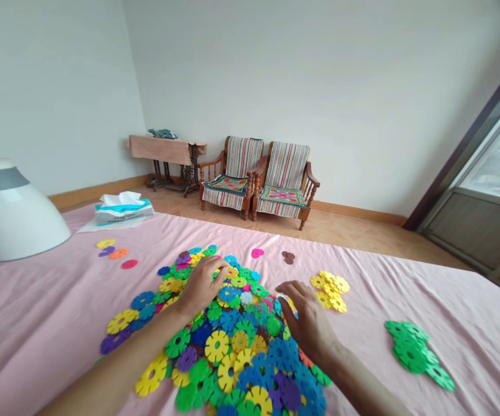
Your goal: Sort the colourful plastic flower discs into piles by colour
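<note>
A large heap of flat, notched plastic snowflake discs [217, 346] in blue, green, yellow, purple and other colours lies on the pink cloth. My left hand [204, 283] is over the far left part of the heap, fingers bent over the discs and thumb a little apart; no disc shows in it. At the heap's right edge is my right hand [308, 318], its thumb and fingers apart, with nothing visibly held. Just beyond it lies a small group of yellow discs [331, 289]. Farther right sits a cluster of green discs [414, 349].
Pink discs [257, 253] and brown discs [288, 257] lie beyond the heap. Toward the left are a few loose discs [118, 253], a tissue pack [123, 215] and a white kettle [19, 214]. Two wooden armchairs [282, 179] stand past the table edge.
</note>
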A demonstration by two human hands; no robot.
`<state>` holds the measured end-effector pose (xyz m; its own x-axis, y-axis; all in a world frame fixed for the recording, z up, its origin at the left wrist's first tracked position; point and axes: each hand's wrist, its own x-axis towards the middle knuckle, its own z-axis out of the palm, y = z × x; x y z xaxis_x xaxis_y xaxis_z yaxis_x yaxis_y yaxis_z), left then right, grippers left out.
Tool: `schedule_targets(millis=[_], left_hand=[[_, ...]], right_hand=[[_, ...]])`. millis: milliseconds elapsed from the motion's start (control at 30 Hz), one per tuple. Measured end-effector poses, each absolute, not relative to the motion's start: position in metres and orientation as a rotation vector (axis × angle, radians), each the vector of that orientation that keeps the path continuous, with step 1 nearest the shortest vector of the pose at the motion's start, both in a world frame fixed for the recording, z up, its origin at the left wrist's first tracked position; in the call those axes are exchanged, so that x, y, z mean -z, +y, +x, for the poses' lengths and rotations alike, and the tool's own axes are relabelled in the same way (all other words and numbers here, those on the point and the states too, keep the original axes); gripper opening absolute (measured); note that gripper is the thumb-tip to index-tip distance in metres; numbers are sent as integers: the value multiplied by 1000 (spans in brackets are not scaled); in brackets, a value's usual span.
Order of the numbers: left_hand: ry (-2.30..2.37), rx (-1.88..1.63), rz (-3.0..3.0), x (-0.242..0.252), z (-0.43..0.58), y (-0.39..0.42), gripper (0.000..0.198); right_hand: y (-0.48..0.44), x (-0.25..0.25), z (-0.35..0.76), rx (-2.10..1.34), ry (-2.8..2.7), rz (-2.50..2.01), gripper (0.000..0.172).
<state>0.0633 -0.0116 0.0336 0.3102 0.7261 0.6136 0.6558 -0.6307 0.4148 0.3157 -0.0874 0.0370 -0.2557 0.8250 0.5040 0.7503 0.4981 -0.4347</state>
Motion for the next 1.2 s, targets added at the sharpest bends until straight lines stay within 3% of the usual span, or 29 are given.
schedule_targets(millis=[300, 800, 1000, 1200], left_hand=[[987, -1145, 2415, -55, 102, -51, 16], [1552, -1187, 2271, -31, 26, 16, 19], [1560, -1140, 2256, -19, 27, 19, 21], [1552, -1133, 2246, -19, 25, 19, 23]], right_hand=[[-85, -51, 270, -637, -1712, -1262, 12], [-48, -6, 455, -181, -1233, -1896, 31], [-49, -11, 444, -52, -1282, -1899, 38], [-66, -27, 363, -313, -1687, -1537, 24]])
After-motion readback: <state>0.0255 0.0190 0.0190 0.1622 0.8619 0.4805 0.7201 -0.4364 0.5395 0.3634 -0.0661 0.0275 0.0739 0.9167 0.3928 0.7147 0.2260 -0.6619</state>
